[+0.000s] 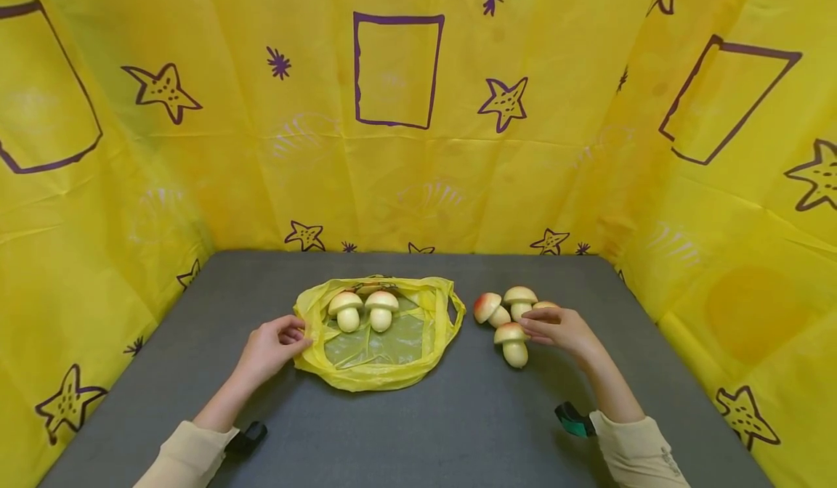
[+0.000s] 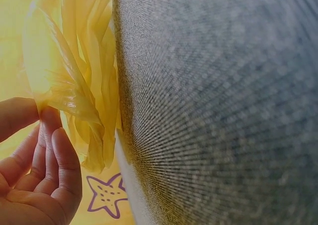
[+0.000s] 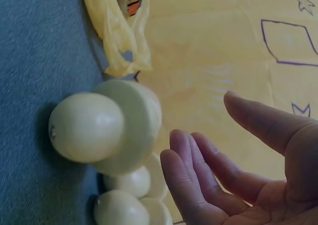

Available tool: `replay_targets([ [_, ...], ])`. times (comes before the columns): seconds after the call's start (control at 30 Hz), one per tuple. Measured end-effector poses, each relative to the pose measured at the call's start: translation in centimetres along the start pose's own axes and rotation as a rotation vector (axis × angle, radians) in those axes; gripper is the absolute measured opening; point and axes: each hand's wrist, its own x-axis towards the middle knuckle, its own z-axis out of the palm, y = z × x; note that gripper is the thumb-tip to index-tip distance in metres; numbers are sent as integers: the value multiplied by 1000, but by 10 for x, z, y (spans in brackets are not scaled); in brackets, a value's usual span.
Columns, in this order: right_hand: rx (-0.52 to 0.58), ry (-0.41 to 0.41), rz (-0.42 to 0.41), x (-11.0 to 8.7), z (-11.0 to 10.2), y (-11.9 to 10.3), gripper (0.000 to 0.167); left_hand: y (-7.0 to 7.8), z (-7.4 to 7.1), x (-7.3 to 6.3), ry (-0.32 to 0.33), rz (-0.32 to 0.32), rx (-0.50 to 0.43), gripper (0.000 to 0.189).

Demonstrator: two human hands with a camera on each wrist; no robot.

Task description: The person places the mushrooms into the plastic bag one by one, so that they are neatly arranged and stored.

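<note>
A yellow plastic bag [image 1: 375, 380] lies spread with its mouth open. My left hand [image 1: 273, 344] pinches its left rim between thumb and finger; the left wrist view shows the pinched film [image 2: 69, 93]. Two toy mushrooms, one on the left [image 1: 349, 319] and one on the right [image 1: 381, 319], lie inside toward the back. To the right of the bag, my right hand [image 1: 562, 330] hovers beside a small mushroom group with its fingers apart and holds nothing. The nearest mushroom [image 1: 513, 350] is just left of its fingertips. In the right wrist view that mushroom [image 3: 87, 128] stands clear of the fingers.
Behind the nearest mushroom lie a red-capped one [image 1: 487, 308], a paler one [image 1: 520, 298] and another [image 1: 546, 304] partly hidden by my right hand. Everything is on a dark grey table [image 1: 418, 437]. Yellow patterned cloth walls [image 1: 399, 183] enclose its back and sides.
</note>
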Motion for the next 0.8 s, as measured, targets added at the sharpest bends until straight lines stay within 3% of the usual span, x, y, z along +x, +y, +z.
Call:
replay_targets([
  [0.8,-83,14,77,-6,-7,42,48,1,2,0,-7,-25,-14,30],
])
